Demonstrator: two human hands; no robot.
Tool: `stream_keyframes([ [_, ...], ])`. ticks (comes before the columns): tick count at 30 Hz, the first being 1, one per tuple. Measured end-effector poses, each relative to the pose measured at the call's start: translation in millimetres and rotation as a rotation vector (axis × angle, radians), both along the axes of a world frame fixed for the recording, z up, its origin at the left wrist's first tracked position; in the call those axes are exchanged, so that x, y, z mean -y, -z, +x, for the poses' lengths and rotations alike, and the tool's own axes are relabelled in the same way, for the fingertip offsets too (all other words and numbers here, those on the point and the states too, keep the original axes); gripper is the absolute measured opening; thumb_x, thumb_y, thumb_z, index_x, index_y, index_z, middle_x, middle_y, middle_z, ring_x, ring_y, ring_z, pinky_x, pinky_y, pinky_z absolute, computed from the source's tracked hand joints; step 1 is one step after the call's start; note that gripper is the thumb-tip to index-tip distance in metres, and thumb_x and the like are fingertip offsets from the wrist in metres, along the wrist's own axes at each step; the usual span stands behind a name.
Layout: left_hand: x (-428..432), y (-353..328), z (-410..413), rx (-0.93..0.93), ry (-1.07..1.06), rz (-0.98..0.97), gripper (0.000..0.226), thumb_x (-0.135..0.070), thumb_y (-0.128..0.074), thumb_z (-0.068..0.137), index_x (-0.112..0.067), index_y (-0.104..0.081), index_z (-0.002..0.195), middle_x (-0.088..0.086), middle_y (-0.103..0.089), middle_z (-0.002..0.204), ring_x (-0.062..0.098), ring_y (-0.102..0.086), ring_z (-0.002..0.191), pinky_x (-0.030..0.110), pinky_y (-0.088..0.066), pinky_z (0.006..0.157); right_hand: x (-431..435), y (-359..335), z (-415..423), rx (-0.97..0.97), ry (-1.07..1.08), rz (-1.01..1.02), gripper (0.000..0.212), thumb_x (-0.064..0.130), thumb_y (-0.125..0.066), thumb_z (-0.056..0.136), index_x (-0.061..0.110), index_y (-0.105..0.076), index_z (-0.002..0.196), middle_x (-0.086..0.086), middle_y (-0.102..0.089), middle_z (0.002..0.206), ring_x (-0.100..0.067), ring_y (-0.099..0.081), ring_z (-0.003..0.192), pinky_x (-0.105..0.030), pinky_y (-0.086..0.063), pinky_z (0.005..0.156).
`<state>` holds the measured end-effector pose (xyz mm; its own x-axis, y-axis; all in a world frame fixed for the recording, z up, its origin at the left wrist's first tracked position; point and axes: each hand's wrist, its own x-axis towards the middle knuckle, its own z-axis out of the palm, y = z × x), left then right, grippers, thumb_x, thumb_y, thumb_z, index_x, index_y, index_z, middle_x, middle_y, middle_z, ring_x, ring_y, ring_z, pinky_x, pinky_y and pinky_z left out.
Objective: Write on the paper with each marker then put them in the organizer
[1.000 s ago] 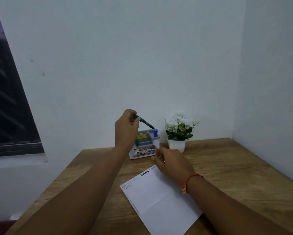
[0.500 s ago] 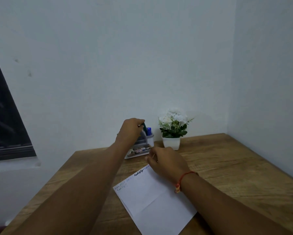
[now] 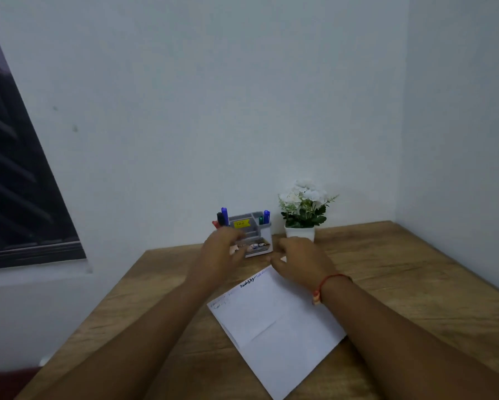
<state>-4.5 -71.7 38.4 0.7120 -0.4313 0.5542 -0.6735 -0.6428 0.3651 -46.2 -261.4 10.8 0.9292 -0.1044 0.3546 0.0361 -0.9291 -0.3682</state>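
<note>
A grey and white organizer [image 3: 252, 226] stands at the back of the wooden table [image 3: 401, 272]. A green marker [image 3: 261, 220] and a blue marker [image 3: 266, 216] stand in its right cup. A blue, a black and a red marker [image 3: 221, 218] stick up at its left side. My left hand [image 3: 222, 252] hovers in front of the organizer, blurred, fingers apart and holding nothing. My right hand [image 3: 298, 259] rests on the top corner of the white paper [image 3: 271, 319], which has handwriting along its upper edge.
A small white pot with white flowers [image 3: 303, 212] stands just right of the organizer. Walls close the table in at the back and right. A dark window [image 3: 17, 183] is on the left.
My left hand carried the green marker to the organizer, let it go in the right cup, and has drawn back empty. My right hand stayed on the paper.
</note>
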Motion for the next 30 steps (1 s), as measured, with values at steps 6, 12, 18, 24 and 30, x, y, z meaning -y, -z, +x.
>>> stream_keyframes([
  [6, -43, 40, -16, -0.283, 0.041, 0.261, 0.047, -0.051, -0.067, 0.083, -0.030, -0.058, 0.124, -0.013, -0.056, 0.127, 0.004, -0.050, 0.108, 0.020, -0.041, 0.087, 16, 4, -3, -0.251, -0.042, -0.108, 0.056, 0.058, -0.062, 0.087, 0.025, -0.060, 0.132, -0.001, -0.062, 0.134, -0.020, -0.057, 0.121, -0.031, -0.048, 0.095],
  [12, -59, 51, 3, -0.297, 0.023, 0.249, 0.042, -0.049, -0.067, 0.083, -0.030, -0.060, 0.119, -0.012, -0.061, 0.119, 0.007, -0.056, 0.106, 0.024, -0.049, 0.088, 22, -3, -6, -0.328, -0.015, -0.158, 0.066, 0.066, -0.068, 0.079, 0.025, -0.060, 0.130, 0.000, -0.066, 0.125, -0.018, -0.060, 0.113, -0.028, -0.047, 0.088],
  [18, -62, 61, 22, -0.294, -0.015, 0.170, 0.046, -0.049, -0.060, 0.088, -0.028, -0.053, 0.129, -0.010, -0.058, 0.124, 0.008, -0.055, 0.108, 0.025, -0.046, 0.087, 24, 3, 0, -0.402, 0.031, -0.251, 0.091, 0.081, -0.055, 0.078, 0.026, -0.043, 0.149, -0.011, -0.044, 0.149, -0.029, -0.042, 0.135, -0.038, -0.038, 0.107],
  [24, -63, 59, 13, -0.307, -0.153, 0.090, 0.078, -0.074, -0.048, 0.074, -0.027, -0.046, 0.136, -0.004, -0.054, 0.134, 0.006, -0.049, 0.108, 0.024, -0.041, 0.088, 32, 1, 2, -0.404, 0.148, -0.166, 0.102, 0.094, -0.036, 0.066, 0.022, -0.053, 0.135, -0.011, -0.047, 0.147, -0.032, -0.042, 0.135, -0.048, -0.040, 0.109],
  [30, -69, 37, 1, -0.424, -0.193, 0.180, 0.084, -0.075, -0.047, 0.078, -0.023, -0.036, 0.143, 0.000, -0.046, 0.144, 0.017, -0.046, 0.127, 0.034, -0.038, 0.105, 37, -24, -5, -0.451, 0.275, -0.099, 0.100, 0.089, -0.047, 0.071, 0.021, -0.045, 0.145, -0.010, -0.046, 0.148, -0.033, -0.042, 0.135, -0.049, -0.042, 0.107],
])
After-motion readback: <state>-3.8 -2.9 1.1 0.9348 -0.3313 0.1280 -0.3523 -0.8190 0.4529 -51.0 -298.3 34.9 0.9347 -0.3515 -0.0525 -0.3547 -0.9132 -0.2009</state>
